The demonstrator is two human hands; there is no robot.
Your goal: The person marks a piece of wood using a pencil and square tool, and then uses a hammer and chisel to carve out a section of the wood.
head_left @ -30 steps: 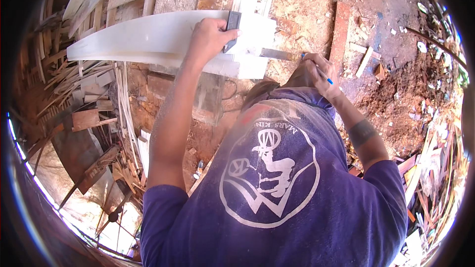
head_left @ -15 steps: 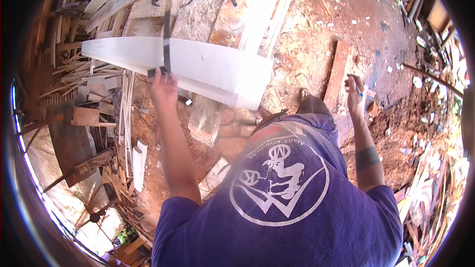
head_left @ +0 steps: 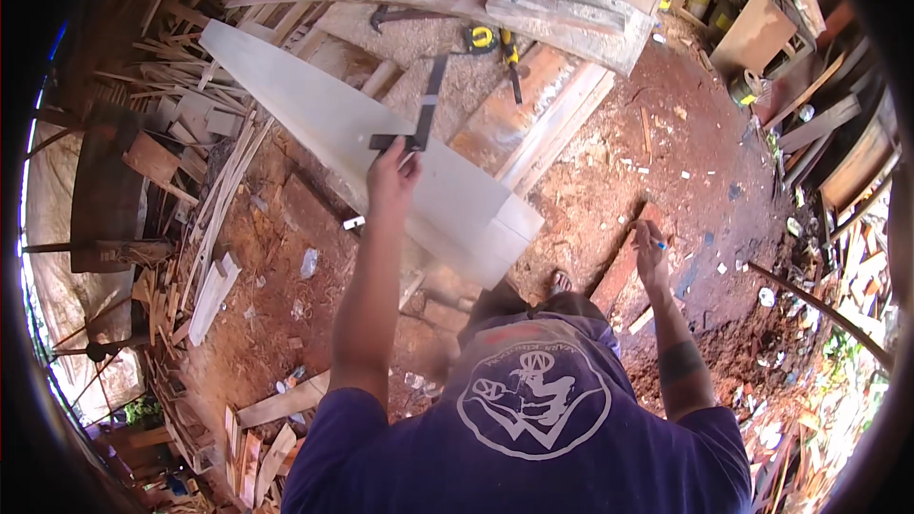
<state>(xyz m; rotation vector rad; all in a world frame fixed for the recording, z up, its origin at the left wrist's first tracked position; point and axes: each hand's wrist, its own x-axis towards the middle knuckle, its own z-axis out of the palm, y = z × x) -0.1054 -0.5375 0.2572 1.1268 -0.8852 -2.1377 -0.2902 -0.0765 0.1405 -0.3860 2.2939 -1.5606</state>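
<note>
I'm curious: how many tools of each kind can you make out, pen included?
Square, in the left hand: 1
Pen, in the right hand: 1
Tape measure: 1
Yellow-and-black-handled tool: 1
Dark hooked tool: 1
Total: 5

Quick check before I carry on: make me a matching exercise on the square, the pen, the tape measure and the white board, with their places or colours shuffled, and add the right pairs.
Things:
1. Square
2. Pen
3. Tape measure
4. White board

Places or colours:
A. Held in the right hand
B. Yellow and black, in neither hand
C. Crossed by the square in this view
D. Held in the left hand

Right pairs: 1-D, 2-A, 3-B, 4-C
</note>
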